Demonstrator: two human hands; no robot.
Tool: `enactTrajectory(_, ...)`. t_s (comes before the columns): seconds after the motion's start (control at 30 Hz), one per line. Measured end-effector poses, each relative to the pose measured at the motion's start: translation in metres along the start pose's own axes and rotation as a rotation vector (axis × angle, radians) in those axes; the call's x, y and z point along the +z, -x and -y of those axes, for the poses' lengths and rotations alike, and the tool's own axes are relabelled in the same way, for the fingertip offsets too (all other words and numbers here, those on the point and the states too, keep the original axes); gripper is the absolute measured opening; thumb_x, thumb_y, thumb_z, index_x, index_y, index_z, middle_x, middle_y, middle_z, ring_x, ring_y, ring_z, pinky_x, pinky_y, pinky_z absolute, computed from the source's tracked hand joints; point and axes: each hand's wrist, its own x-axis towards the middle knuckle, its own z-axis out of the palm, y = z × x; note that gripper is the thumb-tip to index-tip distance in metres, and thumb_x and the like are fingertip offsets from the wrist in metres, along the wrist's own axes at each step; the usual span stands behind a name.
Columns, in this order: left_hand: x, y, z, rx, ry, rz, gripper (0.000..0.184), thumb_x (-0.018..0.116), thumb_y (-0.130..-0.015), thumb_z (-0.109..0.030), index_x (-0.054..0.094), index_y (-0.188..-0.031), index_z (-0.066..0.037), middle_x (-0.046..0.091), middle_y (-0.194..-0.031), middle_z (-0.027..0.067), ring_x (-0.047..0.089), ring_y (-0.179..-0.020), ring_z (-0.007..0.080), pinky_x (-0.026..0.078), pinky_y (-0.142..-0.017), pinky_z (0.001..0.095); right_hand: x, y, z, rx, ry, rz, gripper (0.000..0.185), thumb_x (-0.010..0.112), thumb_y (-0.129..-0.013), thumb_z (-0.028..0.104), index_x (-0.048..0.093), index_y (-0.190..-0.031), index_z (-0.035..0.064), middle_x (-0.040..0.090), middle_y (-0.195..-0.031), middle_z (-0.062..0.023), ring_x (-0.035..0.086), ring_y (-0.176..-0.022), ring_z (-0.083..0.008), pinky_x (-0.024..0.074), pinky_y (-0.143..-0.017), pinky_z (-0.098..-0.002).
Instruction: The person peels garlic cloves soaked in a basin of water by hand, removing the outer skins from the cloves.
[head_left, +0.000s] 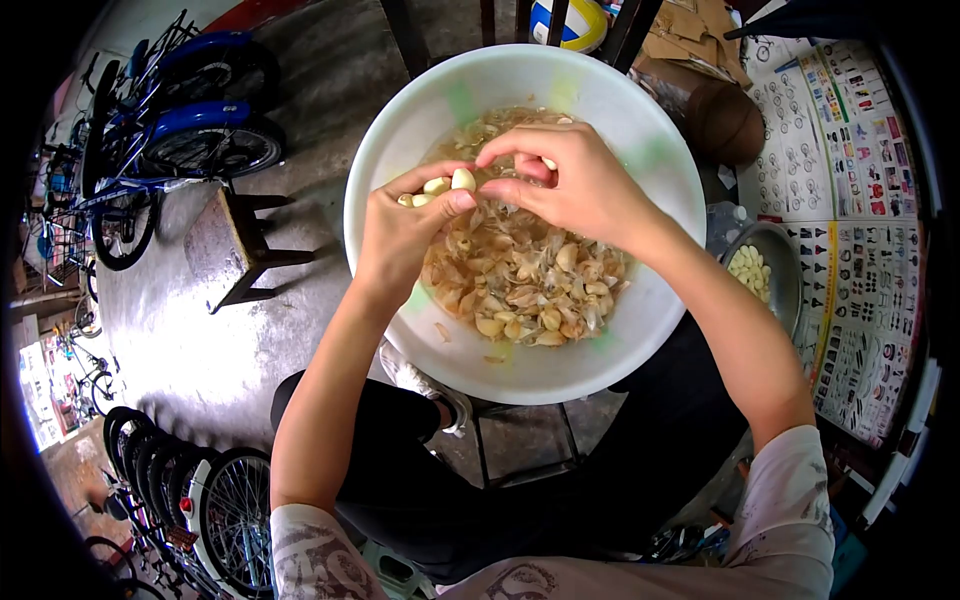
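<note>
A large white basin [400,130] holds water with garlic cloves and loose skins [530,285] floating in it. Over its left part, my left hand [405,220] is closed round several peeled garlic cloves [437,186], with one clove [463,180] between thumb and forefinger. My right hand [560,180] is just to the right of it, thumb and forefinger slightly apart near that clove. A pale clove [549,163] shows against its curled fingers.
A metal bowl [790,270] of peeled cloves stands right of the basin, beside a printed sheet [850,330]. A wooden stool [225,250] and bicycles [210,130] are at left. A ball [575,22] lies behind the basin.
</note>
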Motion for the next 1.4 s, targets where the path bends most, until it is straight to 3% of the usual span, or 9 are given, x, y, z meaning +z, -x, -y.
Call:
enactTrajectory(0.2,-0.006,-0.001,0.011,0.031,0.204,0.061,0.038,0.083,-0.078,-0.014,0.066,-0.111,-0.001,0.068,-0.09,0.0032,0.058,-0.071,0.0054,0.044,-0.059,0.0191,0.009,0.006,0.025,0.357,-0.368,-0.032,0.015,0.076,-0.082,0.014,0.074,-0.094,0.0051,0.036,-0.054,0.0052,0.034,-0.052,-0.0059,0.0303,-0.049,-0.0273)
enactTrajectory(0.43,-0.004,-0.001,0.013,0.044,0.339,0.161,0.036,0.084,-0.076,-0.012,0.066,-0.104,0.0,0.066,-0.086,0.0028,0.057,-0.07,0.0055,0.045,-0.06,0.0193,0.019,0.008,0.012,0.205,-0.438,-0.139,0.009,0.075,-0.083,0.009,0.074,-0.091,0.0043,0.042,-0.062,0.0011,0.041,-0.058,-0.0064,0.034,-0.052,-0.0268)
enactTrajectory(0.67,-0.002,-0.001,0.022,0.035,0.484,0.229,0.035,0.079,-0.084,-0.018,0.063,-0.111,-0.003,0.059,-0.081,-0.0006,0.043,-0.062,0.0045,0.032,-0.053,0.0202,0.017,0.009,0.013,-0.083,-0.139,-0.037,0.008,0.057,-0.094,0.01,0.057,-0.095,0.0012,0.056,-0.097,-0.0095,0.061,-0.076,-0.0299,0.0478,-0.066,-0.0392)
enactTrajectory(0.93,0.007,-0.001,0.007,-0.118,0.558,0.141,0.038,0.062,-0.094,-0.038,0.056,-0.113,-0.006,0.051,-0.092,-0.0037,0.037,-0.068,0.0015,0.025,-0.05,0.0163,-0.007,0.004,0.012,0.296,-0.714,0.299,0.013,0.054,-0.098,0.016,0.051,-0.096,0.0035,0.049,-0.078,-0.0003,0.046,-0.07,-0.0095,0.0405,-0.062,-0.0285)
enactTrajectory(1.0,0.007,-0.001,0.003,-0.188,0.598,0.095,0.036,0.06,-0.097,-0.037,0.055,-0.115,-0.006,0.051,-0.094,-0.0028,0.037,-0.069,0.001,0.025,-0.049,0.0153,-0.004,0.004,-0.009,0.37,-0.652,0.369,0.017,0.055,-0.098,0.021,0.054,-0.099,0.005,0.051,-0.079,0.0018,0.046,-0.067,-0.0087,0.0397,-0.06,-0.0266)
enactTrajectory(1.07,0.005,-0.004,0.004,-0.237,0.682,0.035,0.032,0.057,-0.1,-0.033,0.053,-0.117,-0.006,0.051,-0.095,-0.0017,0.039,-0.068,0.0006,0.024,-0.047,0.0143,0.012,0.008,-0.032,0.445,0.049,0.207,0.024,0.052,-0.1,0.03,0.059,-0.102,0.0063,0.058,-0.072,0.0026,0.05,-0.063,-0.0109,0.0415,-0.06,-0.0282)
enactTrajectory(1.13,0.001,-0.007,0.006,-0.258,0.758,0.05,0.031,0.057,-0.1,-0.032,0.052,-0.118,-0.006,0.052,-0.095,-0.0013,0.039,-0.067,0.0008,0.024,-0.046,0.0146,0.015,0.005,-0.026,0.542,-0.051,0.273,0.025,0.051,-0.1,0.03,0.059,-0.106,0.0067,0.055,-0.077,0.0047,0.046,-0.065,-0.0074,0.0417,-0.058,-0.0268)
enactTrajectory(1.2,-0.002,-0.009,0.006,-0.27,0.836,0.054,0.031,0.056,-0.1,-0.03,0.051,-0.118,-0.006,0.052,-0.095,-0.001,0.04,-0.065,0.0009,0.024,-0.046,0.0148,0.029,0.005,-0.011,0.935,-0.853,0.119,0.02,0.054,-0.1,0.024,0.058,-0.107,0.0059,0.051,-0.082,0.0039,0.046,-0.071,-0.0061,0.0394,-0.06,-0.0216)
enactTrajectory(1.4,0.004,-0.004,0.002,-0.319,0.823,-0.004,0.032,0.057,-0.1,-0.032,0.053,-0.118,-0.006,0.054,-0.093,-0.001,0.04,-0.062,0.0009,0.025,-0.045,0.015,0.045,0.008,0.008,0.883,-1.197,0.131,0.022,0.064,-0.095,0.029,0.06,-0.102,0.009,0.048,-0.078,0.0054,0.043,-0.068,-0.0038,0.039,-0.06,-0.0198)
